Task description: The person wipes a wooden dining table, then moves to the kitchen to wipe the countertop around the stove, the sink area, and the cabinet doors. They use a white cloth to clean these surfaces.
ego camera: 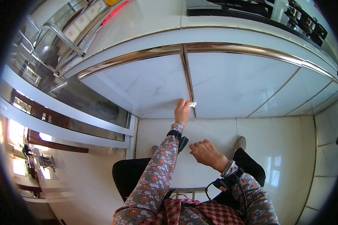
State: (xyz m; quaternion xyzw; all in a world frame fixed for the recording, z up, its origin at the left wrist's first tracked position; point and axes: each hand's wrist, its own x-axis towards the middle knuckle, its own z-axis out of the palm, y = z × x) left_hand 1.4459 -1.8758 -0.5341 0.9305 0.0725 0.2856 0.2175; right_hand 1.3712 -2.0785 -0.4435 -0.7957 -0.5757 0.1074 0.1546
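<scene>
My left hand (182,112) pinches a small piece of white tissue or cloth (193,104). The white piece touches the narrow metal strip (187,73) running upright between two cabinet panels, near the strip's lower end. On its left is a glossy white marbled panel (141,84); the right panel (230,84) has the same look. My right hand (208,154) hovers above the tiled floor in front of my body, its fingers curled inward. Its palm is turned away, so what it may hold is hidden.
Along the cabinet top runs a bronze-coloured metal trim (236,48), under a white countertop (146,22). A black gas stove (230,12) sits on the counter. At left are a metal rack (59,36) and a glass sliding door (73,112). Tiled wall (326,157) bounds the right.
</scene>
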